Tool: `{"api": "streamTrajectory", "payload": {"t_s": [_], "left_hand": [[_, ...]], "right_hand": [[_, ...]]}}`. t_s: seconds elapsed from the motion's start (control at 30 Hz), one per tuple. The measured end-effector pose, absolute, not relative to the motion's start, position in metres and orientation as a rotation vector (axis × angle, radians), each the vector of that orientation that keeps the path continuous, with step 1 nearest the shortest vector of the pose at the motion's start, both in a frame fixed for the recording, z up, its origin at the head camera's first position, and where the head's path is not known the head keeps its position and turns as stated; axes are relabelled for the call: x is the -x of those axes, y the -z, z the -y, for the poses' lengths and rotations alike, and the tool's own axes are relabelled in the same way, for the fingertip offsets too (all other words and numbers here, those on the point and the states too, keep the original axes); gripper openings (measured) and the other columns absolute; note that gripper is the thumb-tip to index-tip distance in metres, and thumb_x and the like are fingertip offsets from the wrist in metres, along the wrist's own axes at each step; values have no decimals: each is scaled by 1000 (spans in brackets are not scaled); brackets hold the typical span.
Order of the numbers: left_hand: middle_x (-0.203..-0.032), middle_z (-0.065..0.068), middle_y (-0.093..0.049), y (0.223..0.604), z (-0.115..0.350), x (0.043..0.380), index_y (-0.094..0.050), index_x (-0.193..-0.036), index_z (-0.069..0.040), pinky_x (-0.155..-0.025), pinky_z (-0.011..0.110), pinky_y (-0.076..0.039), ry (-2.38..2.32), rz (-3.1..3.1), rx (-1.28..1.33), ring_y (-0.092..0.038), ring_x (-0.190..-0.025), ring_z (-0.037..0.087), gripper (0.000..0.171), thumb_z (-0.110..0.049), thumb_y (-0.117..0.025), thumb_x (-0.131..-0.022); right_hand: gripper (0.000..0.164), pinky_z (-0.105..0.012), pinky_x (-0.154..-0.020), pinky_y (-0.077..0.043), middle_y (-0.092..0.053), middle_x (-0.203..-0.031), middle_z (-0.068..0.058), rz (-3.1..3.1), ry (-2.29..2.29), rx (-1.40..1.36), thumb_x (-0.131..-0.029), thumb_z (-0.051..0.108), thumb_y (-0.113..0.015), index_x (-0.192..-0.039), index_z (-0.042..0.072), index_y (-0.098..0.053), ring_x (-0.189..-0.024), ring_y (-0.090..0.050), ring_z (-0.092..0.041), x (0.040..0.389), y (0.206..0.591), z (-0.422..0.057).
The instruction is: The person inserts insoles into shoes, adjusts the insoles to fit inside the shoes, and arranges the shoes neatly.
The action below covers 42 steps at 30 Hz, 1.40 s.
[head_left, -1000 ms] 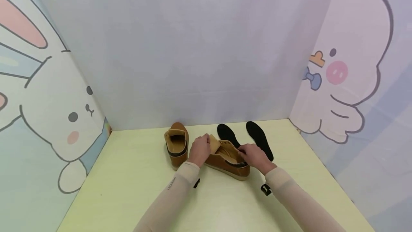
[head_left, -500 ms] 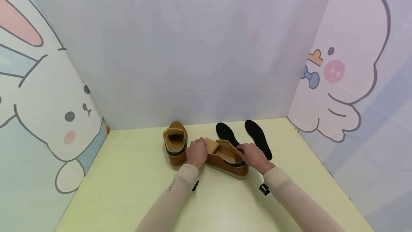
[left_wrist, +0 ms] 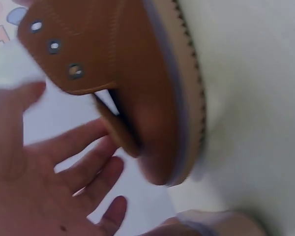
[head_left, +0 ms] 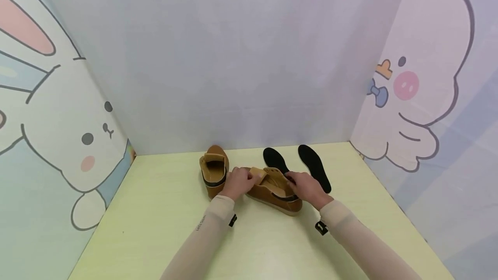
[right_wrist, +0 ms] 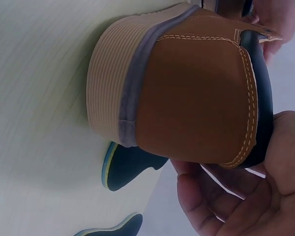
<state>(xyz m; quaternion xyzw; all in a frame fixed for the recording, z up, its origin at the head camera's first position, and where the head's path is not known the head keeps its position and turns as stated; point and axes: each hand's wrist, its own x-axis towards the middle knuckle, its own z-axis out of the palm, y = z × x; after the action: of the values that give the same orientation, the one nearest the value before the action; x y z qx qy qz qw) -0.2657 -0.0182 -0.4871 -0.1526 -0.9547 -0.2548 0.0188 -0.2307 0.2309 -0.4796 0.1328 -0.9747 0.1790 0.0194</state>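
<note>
Left hand (head_left: 238, 182): fingers extended and parted, thumb held away from them; the fingertips touch the edge of the tongue (left_wrist: 119, 133) of a brown leather shoe (head_left: 268, 197), without clenching. Right hand (head_left: 306, 188): fingers bent along the far side of the heel, grasping the shoe at its black padded collar (right_wrist: 263, 93). The gripped shoe sits between the hands, sole down on the pale table (head_left: 155, 219); its toe points away and to the left, its heel toward the right hand; metal-rimmed eyelets (left_wrist: 54, 46) line the flap. A matching second shoe (head_left: 216, 191) stands upright beside the left hand, toe toward the grey backdrop (head_left: 241, 64); beyond the gripped shoe lie two black insoles: the left insole (head_left: 273, 159), partly hidden by the shoe, and the right insole (head_left: 314, 165), behind the right hand.
</note>
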Motion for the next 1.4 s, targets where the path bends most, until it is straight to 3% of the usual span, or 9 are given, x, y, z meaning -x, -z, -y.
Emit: {"api": "streamTrajectory", "payload": {"t_s": [0.1,0.2,0.33,0.5,0.63,0.73,0.93,1.17,1.4], "left_hand": [[-109,10,-71,479,21,261,-64,-63,-16,-94,55,-36,765,3015,559,-58,-102,32,55,-60,-60,-96],[-131,13,-64,479,24,257,-74,-81,-12,-97,58,-35,742,3027,603,-57,-115,36,49,-59,-65,-93],[-140,12,-58,484,26,255,-75,-114,-9,-101,57,-34,614,3050,648,-50,-130,33,58,-61,-69,-90],[-143,10,-55,491,25,250,-66,-132,-8,-99,54,-38,466,3050,742,-46,-135,30,69,-63,-67,-90],[-150,8,-50,496,25,247,-53,-149,-16,-98,52,-38,456,3008,811,-44,-135,32,70,-60,-62,-95],[-150,5,-49,500,26,244,-48,-153,-22,-97,52,-39,408,2959,863,-46,-134,32,66,-58,-57,-98],[-149,6,-48,502,30,237,-45,-155,-20,-99,54,-39,370,2911,919,-47,-132,32,64,-56,-50,-102],[-148,2,-48,510,37,236,-46,-154,-21,-97,57,-37,278,2863,949,-46,-131,29,73,-60,-56,-94],[-147,7,-48,511,35,239,-42,-156,-17,-109,65,-32,294,2841,980,-44,-135,30,74,-58,-56,-96]], "right_hand": [[47,-28,-51,-44,-66,-89,-2,2979,-542,-455,-101,12,-64,-147,14,-53,-60,-52,-11,232,480,-228],[55,-26,-48,-43,-65,-96,-6,2924,-485,-540,-102,9,-60,-154,19,-44,-56,-48,-11,232,481,-224],[57,-25,-50,-44,-66,-104,-8,2880,-396,-619,-101,7,-60,-154,20,-46,-56,-47,-8,233,481,-219],[57,-26,-47,-39,-59,-84,-1,2910,-369,-572,-100,8,-60,-154,15,-46,-52,-42,-10,236,481,-218],[59,-29,-50,-40,-54,-77,1,2949,-400,-505,-100,14,-62,-155,11,-43,-55,-44,-12,240,481,-218],[60,-32,-52,-42,-53,-75,1,2996,-429,-443,-101,19,-62,-156,9,-41,-58,-47,-13,243,482,-218],[63,-35,-53,-44,-56,-76,-2,3136,-457,-323,-102,29,-60,-157,7,-38,-61,-51,-16,250,489,-217],[49,-43,-75,-54,-70,-107,-14,3178,-477,-340,-99,29,-65,-140,2,-60,-90,-66,-28,256,493,-215],[33,-38,-72,-50,-66,-83,-3,3186,-556,-385,-97,26,-63,-121,5,-73,-78,-58,-19,267,494,-218]]}}
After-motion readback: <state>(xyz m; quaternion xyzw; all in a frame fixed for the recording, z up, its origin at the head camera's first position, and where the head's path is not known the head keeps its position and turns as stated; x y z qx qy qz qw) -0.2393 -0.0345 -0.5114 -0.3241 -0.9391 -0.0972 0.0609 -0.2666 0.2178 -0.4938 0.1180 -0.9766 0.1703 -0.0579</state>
